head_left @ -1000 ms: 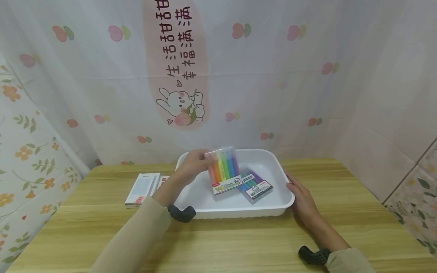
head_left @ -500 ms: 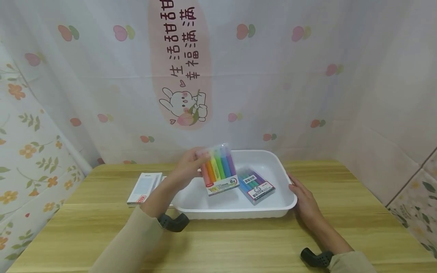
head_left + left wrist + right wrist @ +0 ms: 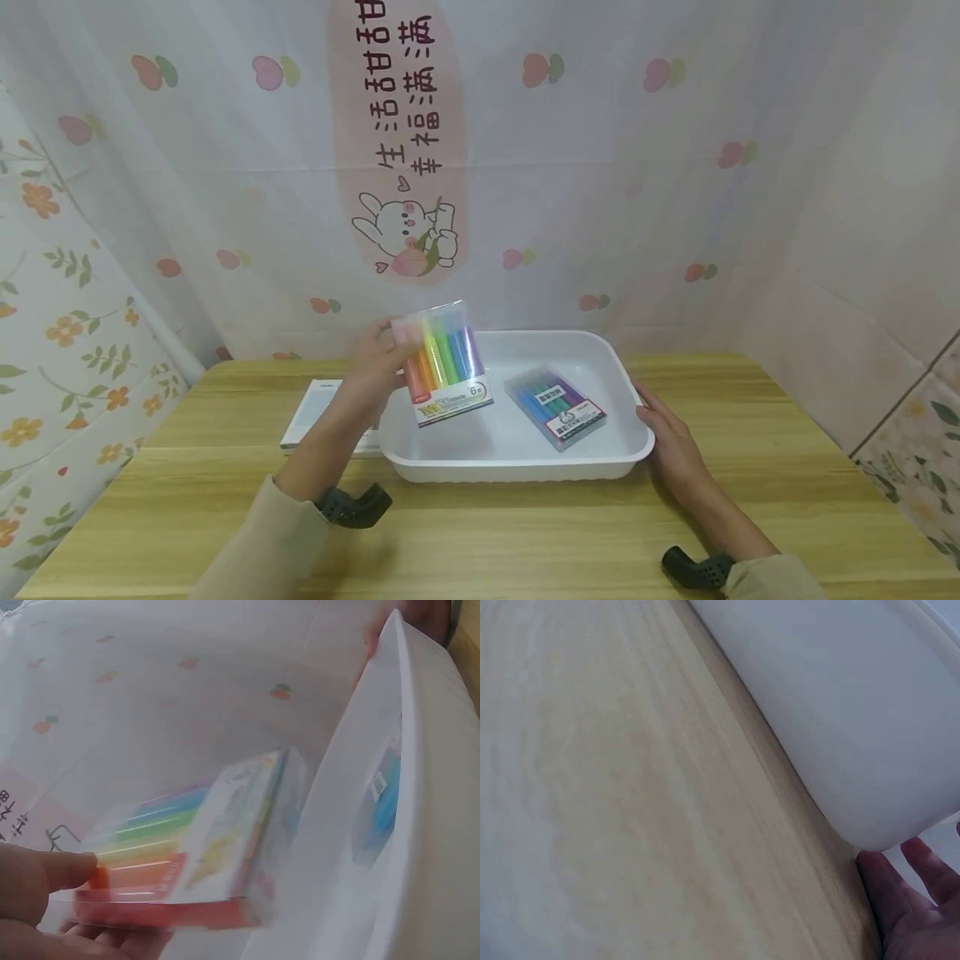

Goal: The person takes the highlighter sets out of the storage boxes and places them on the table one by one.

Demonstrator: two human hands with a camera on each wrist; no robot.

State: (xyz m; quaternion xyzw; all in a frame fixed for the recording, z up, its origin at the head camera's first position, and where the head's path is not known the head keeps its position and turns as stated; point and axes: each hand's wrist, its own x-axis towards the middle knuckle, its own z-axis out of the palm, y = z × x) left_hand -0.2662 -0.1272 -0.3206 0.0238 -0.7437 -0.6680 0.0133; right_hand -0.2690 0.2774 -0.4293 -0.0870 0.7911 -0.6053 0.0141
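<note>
My left hand pinches a clear pack of highlighters in rainbow colours, thumb on its front face. The pack is raised above the left part of a white plastic tray. In the left wrist view, the highlighter pack tilts beside the tray wall, with fingers under it. A second pack of pens, blue to purple, lies flat in the tray's right half. At the tray's right end, my right hand rests against the outer side. The right wrist view shows its fingers extended at the tray's corner.
White flat packages lie on the wooden table left of the tray, partly hidden behind my left forearm. A printed curtain hangs right behind the table, and floral cloth hangs at the left.
My left hand has carried the highlighter pack leftward and slightly up, away from the pen pack, which is now fully uncovered. My right hand stays at the tray's side.
</note>
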